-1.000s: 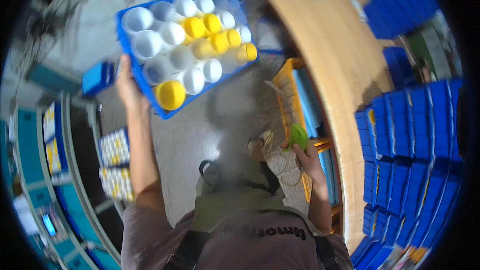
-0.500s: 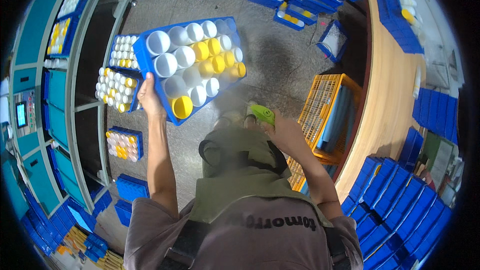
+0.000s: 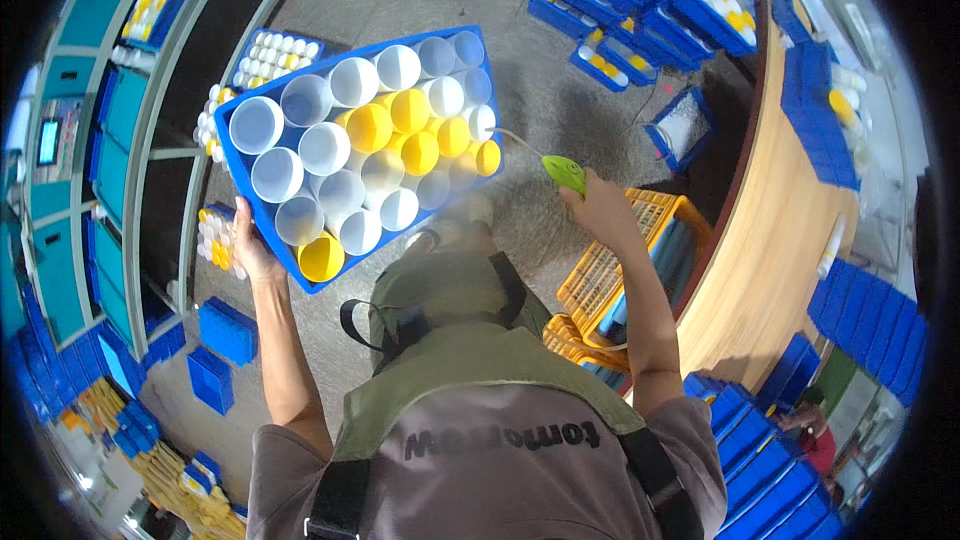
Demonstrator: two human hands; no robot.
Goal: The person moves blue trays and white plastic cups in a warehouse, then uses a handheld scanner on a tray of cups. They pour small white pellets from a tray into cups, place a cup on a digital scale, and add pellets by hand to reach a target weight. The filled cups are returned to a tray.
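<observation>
My left hand (image 3: pixel 257 252) grips the lower left edge of a blue tray (image 3: pixel 312 285), which is tilted so the cups in it face up at me. Rows of round white cups (image 3: pixel 276 175) and yellow cups (image 3: pixel 369 128) fill the tray. In my right hand (image 3: pixel 607 212) is a green air blow gun (image 3: pixel 563 174) with a thin bent nozzle. The nozzle's tip is by the tray's right side, near the end cups. I cannot tell whether it touches them.
Left, teal cabinets (image 3: pixel 66 175) stand behind a metal frame; blue trays (image 3: pixel 228 331) lie on the floor. Filled trays (image 3: pixel 590 0) are stacked far right. At right are an orange crate (image 3: pixel 590 290), a wooden counter (image 3: pixel 770 270), stacked blue trays (image 3: pixel 760 460) and another person (image 3: pixel 815 435).
The tray has shifted left and slightly down, turning a little. My right hand has moved up and right with the blow gun, whose nozzle now shows against the tray's right side.
</observation>
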